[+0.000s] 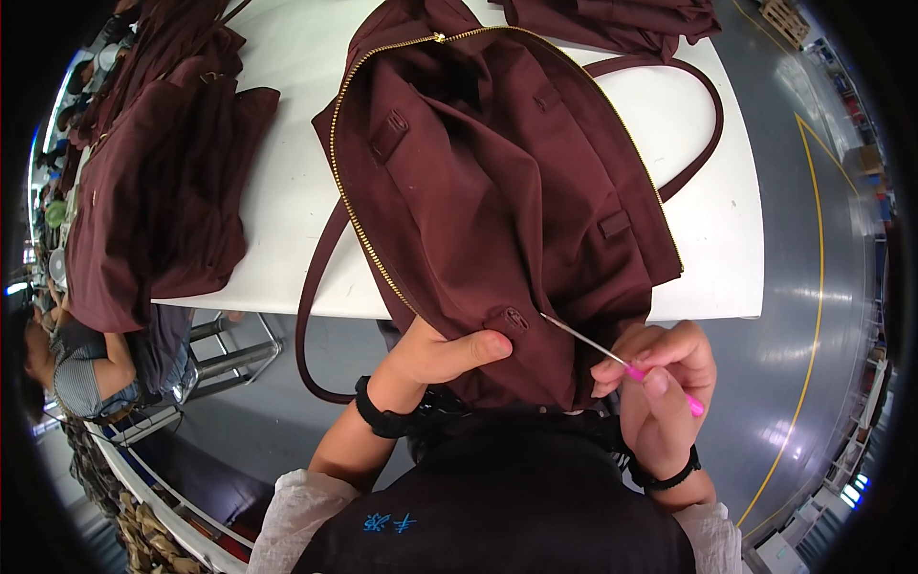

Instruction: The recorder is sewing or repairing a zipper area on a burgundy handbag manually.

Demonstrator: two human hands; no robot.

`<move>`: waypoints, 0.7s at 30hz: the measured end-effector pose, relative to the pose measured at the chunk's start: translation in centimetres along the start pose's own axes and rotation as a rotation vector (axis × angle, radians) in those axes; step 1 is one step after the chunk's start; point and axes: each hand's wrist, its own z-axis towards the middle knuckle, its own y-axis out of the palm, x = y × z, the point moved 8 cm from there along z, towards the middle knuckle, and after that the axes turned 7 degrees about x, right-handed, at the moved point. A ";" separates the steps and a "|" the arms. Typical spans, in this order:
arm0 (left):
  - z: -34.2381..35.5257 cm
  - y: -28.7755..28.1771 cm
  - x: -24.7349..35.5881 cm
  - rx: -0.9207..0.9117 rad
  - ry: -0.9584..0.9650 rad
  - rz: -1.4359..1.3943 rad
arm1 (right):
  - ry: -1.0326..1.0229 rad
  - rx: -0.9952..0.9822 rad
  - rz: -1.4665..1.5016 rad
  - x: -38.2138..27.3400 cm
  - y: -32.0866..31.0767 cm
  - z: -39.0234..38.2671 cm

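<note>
A dark maroon bag (459,206) hangs over the table's near edge with its gold zipper (334,143) spread wide, baring the inside. Several small stitched tabs (514,320) show on that inner fabric. My left hand (448,354) grips the near left side of the bag, thumb on top and the other fingers hidden under the cloth. In my right hand (665,378) is a pink-handled awl (591,342), held between thumb and fingers. Its thin metal shaft points up and left, the tip close to the nearest tab; whether it touches the cloth I cannot tell.
More maroon bags (163,191) lie heaped over the left side of the white table (708,258), and another maroon piece (612,24) lies at the back. Bag straps loop out on both sides. A seated person (91,368) and a metal stool (234,359) are at the left.
</note>
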 end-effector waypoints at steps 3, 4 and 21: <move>0.0 0.1 0.0 -0.017 -0.016 -0.002 | -0.056 -0.028 -0.122 -0.7 0.6 -0.4; 0.0 0.1 0.0 -0.010 -0.006 -0.002 | -0.077 -0.039 -0.123 -0.7 0.8 -0.4; -0.1 0.0 -0.2 0.008 -0.043 -0.013 | -0.265 -0.071 -0.428 -1.3 1.8 -0.5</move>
